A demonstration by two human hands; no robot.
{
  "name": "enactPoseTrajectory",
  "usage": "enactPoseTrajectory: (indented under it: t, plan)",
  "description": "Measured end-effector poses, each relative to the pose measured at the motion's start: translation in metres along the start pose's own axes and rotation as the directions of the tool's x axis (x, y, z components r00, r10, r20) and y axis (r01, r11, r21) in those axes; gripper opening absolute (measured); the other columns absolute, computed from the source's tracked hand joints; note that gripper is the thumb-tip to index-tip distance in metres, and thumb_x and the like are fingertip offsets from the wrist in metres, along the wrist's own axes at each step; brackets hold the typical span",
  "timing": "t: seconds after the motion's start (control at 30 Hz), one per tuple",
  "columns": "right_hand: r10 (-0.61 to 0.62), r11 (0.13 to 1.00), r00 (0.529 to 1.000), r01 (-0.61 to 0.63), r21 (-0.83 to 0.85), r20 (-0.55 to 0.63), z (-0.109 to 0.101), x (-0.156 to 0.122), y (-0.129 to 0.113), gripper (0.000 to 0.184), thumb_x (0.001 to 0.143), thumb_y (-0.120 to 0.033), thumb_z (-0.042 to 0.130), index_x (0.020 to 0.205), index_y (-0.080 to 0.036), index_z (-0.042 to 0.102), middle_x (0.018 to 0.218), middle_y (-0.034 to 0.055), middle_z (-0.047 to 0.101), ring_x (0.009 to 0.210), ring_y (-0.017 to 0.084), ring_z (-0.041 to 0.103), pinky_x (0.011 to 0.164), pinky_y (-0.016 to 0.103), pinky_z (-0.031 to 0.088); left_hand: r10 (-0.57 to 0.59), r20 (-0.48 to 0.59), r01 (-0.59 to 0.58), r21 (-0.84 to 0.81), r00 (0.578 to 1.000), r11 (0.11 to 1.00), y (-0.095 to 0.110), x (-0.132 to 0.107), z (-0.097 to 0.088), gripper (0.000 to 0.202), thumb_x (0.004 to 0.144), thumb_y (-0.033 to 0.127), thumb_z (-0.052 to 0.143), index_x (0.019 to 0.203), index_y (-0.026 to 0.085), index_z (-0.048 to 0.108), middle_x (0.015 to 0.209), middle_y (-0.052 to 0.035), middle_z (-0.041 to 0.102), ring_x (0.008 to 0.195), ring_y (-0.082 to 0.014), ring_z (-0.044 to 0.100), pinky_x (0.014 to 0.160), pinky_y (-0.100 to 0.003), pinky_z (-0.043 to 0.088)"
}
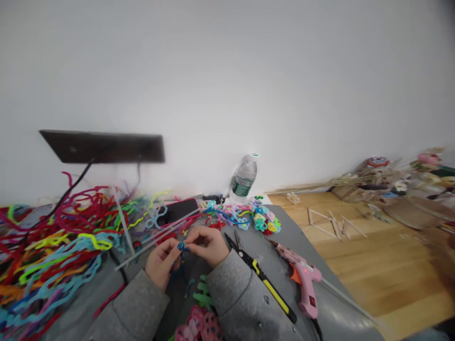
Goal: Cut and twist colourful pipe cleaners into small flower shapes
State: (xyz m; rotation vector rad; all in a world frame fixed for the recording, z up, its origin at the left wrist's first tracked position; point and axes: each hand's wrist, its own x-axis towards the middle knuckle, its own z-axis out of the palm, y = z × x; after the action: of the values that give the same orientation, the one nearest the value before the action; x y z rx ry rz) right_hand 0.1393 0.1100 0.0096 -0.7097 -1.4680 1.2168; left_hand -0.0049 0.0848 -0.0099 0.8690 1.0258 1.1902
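Note:
My left hand (163, 260) and my right hand (209, 245) meet at their fingertips above the grey mat (245, 284). Both are closed in a pinch. Dark blue shows at the fingertips, part of it a painted nail; what lies between the fingers is too small and blurred to name. Below the hands, green fuzzy leaf shapes (202, 294) and pink fuzzy flowers (197, 324) sit partly behind my right sleeve. Right of my right hand lies a pair of yellow-and-black scissors or pliers (265, 277), jaws apart.
Loose coloured pipe cleaners (60, 255) heap at the left. Behind my hands are a phone (179, 210), small pipe-cleaner flowers (261, 220) and a water bottle (244, 179). A pink glue gun (304, 279) with its cord lies at the right. Wooden sticks (334, 222) rest beyond the mat.

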Motion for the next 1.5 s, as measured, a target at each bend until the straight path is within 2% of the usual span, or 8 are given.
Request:
enactPoseTrajectory:
  t: [0.23,0.4,0.53,0.73,1.0,1.17,1.27,1.5]
  plan:
    - [-0.105,0.988,0.994,0.109,-0.113,0.040,0.003,0.000,-0.004,0.023,0.070,-0.036,0.072,0.068,-0.015,0.063,0.065,0.0016,0.056,0.054,0.010,0.050,0.049,0.021,0.042,0.041,-0.044,-0.040,0.021,0.998,0.999,0.006,-0.003,-0.002,0.046,0.057,0.052,0.076,0.053,0.014,0.049,0.043,0.0070,0.039,0.037,-0.0028,0.030,0.037,-0.015,0.020]
    - [-0.106,0.988,0.993,0.110,-0.104,0.041,0.002,0.001,-0.002,0.026,0.071,-0.041,0.071,0.069,-0.015,0.064,0.067,0.0035,0.058,0.058,0.012,0.052,0.051,0.022,0.043,0.000,0.030,0.000,0.001,1.000,1.000,0.011,-0.006,0.000,0.045,0.057,0.050,0.077,0.054,0.014,0.050,0.043,0.0070,0.039,0.037,-0.0031,0.030,0.037,-0.015,0.021]
    - [-0.145,0.988,0.988,0.147,-0.049,0.044,0.001,0.001,0.000,0.029,0.071,-0.043,0.070,0.065,-0.015,0.064,0.066,0.0045,0.058,0.062,0.013,0.054,0.052,0.024,0.043,-0.010,0.009,0.010,-0.052,1.000,0.999,0.012,-0.006,0.002,0.044,0.056,0.045,0.078,0.051,0.014,0.047,0.043,0.0073,0.040,0.036,-0.0026,0.031,0.036,-0.015,0.021]
    - [-0.127,0.990,0.990,0.129,-0.053,0.054,-0.002,-0.001,-0.001,0.031,0.071,-0.045,0.070,0.064,-0.016,0.064,0.067,0.0051,0.060,0.064,0.015,0.057,0.055,0.026,0.046,-0.036,-0.044,0.032,-0.089,0.998,0.996,0.011,-0.005,0.008,0.049,0.046,0.047,0.079,0.046,0.016,0.041,0.037,0.0081,0.037,0.031,-0.0018,0.027,0.032,-0.015,0.017]
    - [-0.172,0.985,0.983,0.174,-0.024,0.059,-0.004,0.000,0.002,0.032,0.070,-0.046,0.071,0.062,-0.016,0.064,0.063,0.0045,0.060,0.061,0.014,0.057,0.055,0.027,0.047,-0.111,-0.060,0.101,-0.152,0.992,0.983,0.024,-0.013,0.024,0.049,0.037,0.042,0.083,0.042,0.015,0.042,0.032,0.0081,0.039,0.029,-0.0009,0.027,0.031,-0.015,0.020]
    - [-0.114,0.993,0.993,0.114,0.021,0.014,-0.003,0.000,0.002,0.033,0.067,-0.048,0.073,0.068,-0.016,0.066,0.068,0.0040,0.060,0.063,0.014,0.057,0.056,0.026,0.049,-0.058,-0.010,0.056,-0.150,0.998,0.987,0.018,-0.010,0.018,0.044,0.046,0.044,0.081,0.048,0.015,0.048,0.035,0.0072,0.041,0.030,-0.0019,0.030,0.031,-0.015,0.022]
    - [-0.138,0.990,0.990,0.138,0.000,0.000,-0.005,0.000,0.002,0.031,0.066,-0.046,0.074,0.069,-0.016,0.066,0.071,0.0043,0.060,0.067,0.014,0.057,0.057,0.026,0.049,-0.030,0.011,0.031,-0.119,0.999,0.992,0.013,-0.007,0.013,0.040,0.050,0.043,0.080,0.053,0.014,0.053,0.038,0.0068,0.043,0.030,-0.0019,0.030,0.031,-0.015,0.022]
    - [-0.141,0.989,0.988,0.144,-0.032,0.067,-0.008,-0.001,0.003,0.024,0.070,-0.039,0.072,0.078,-0.017,0.070,0.077,0.0051,0.060,0.069,0.014,0.058,0.059,0.026,0.049,-0.035,0.032,0.037,-0.094,0.999,0.995,0.011,-0.006,0.007,0.036,0.052,0.040,0.080,0.053,0.013,0.055,0.041,0.0065,0.047,0.030,-0.0020,0.033,0.031,-0.015,0.025]
